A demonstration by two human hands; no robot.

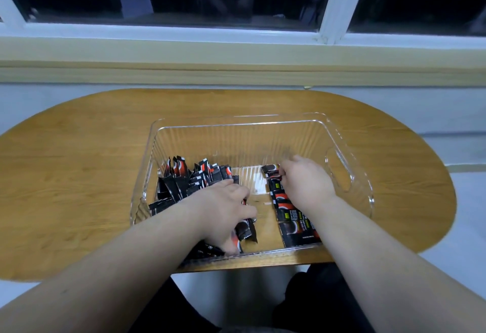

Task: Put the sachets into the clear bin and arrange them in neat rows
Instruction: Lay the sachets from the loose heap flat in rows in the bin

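Gripping a few loose sachets (246, 230) with my left hand (226, 209); my right hand (302, 182) curls at the row's (286, 211) far end, grasp unclear. Everything sits inside the clear bin (236, 135): one row laid, left heap (184, 182) unsorted.

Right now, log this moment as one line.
stage: arranging | left hand: grips loose sachets, bin's left | right hand: touches flat row, far end | clear bin: on table
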